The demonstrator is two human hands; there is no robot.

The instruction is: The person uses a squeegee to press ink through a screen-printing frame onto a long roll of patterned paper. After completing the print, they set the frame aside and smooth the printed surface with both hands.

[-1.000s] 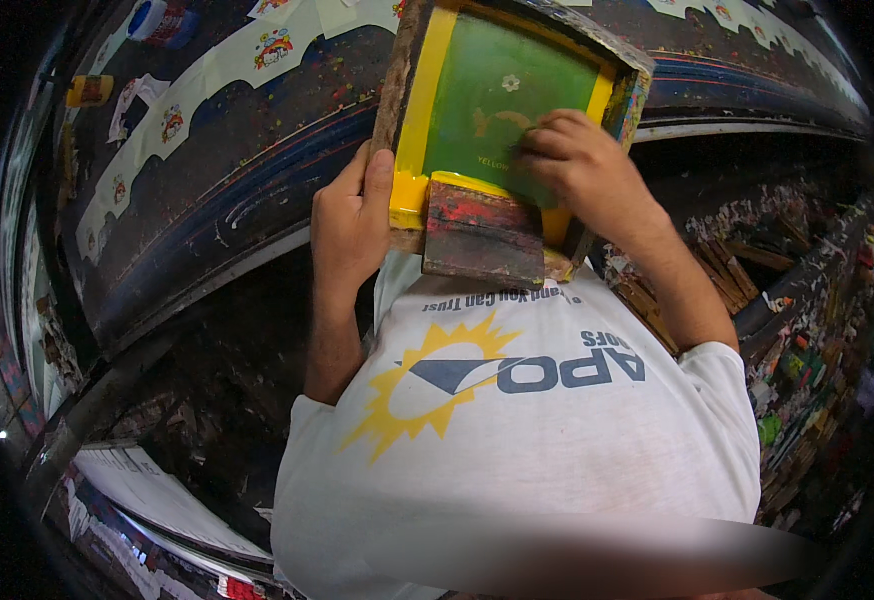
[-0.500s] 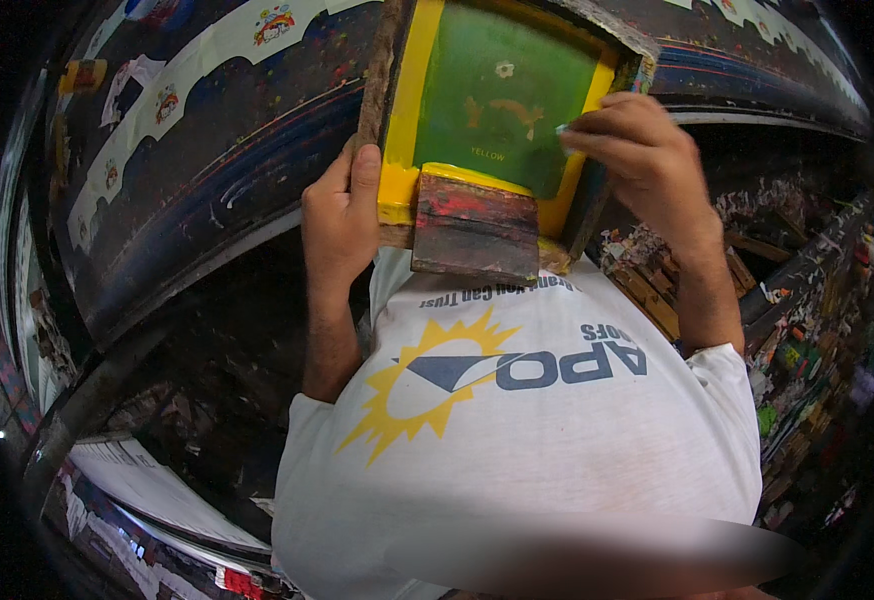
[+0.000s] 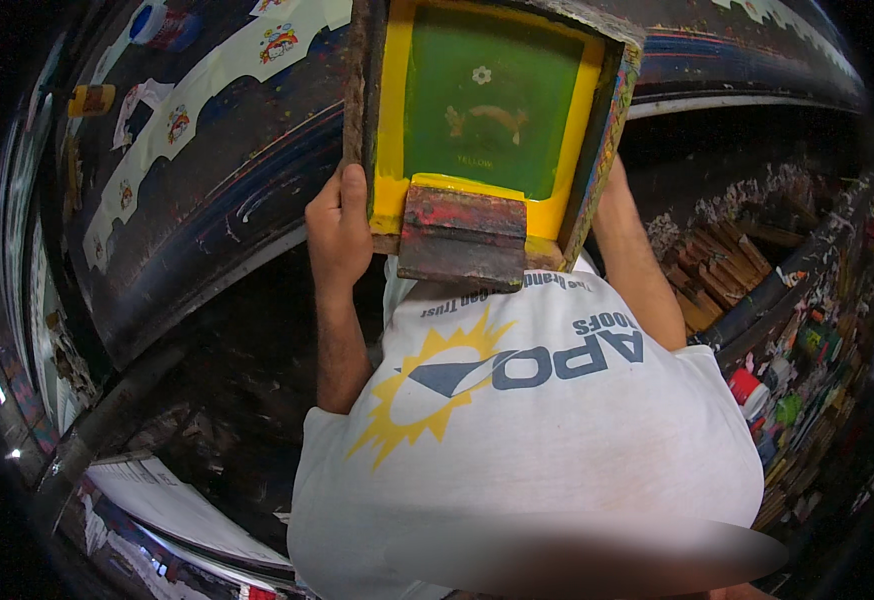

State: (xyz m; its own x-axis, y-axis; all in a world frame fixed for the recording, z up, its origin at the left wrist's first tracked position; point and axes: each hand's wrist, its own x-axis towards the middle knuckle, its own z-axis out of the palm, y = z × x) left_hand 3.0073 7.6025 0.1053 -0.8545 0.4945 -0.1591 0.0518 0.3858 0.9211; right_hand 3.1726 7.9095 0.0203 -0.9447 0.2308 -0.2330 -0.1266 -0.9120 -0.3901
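A screen-printing frame (image 3: 362, 110) of worn wood is held up in front of me, with green mesh (image 3: 517, 60) bordered by yellow ink. A flower shape and a curved shape show lighter in the mesh. My left hand (image 3: 340, 225) is closed on the frame's left side, thumb on top. Across the near end rests a paint-stained wooden squeegee (image 3: 464, 235), its far edge in wet yellow ink. My right hand (image 3: 613, 190) is behind the frame's right side; its fingers are hidden, so its grip cannot be seen.
A long dark printing table (image 3: 227, 170) curves beyond the frame, carrying pale cut pieces (image 3: 182, 120) with small colourful prints. A blue-and-clear jar (image 3: 165, 27) and a yellow container (image 3: 91, 100) stand at far left. Wooden pieces (image 3: 722, 265) and paint-smeared clutter lie low on the right.
My right hand has gone from over the mesh, where it was blurred with something small and whitish at its fingertips, to behind the frame's right side. The frame sits slightly further left and straighter.
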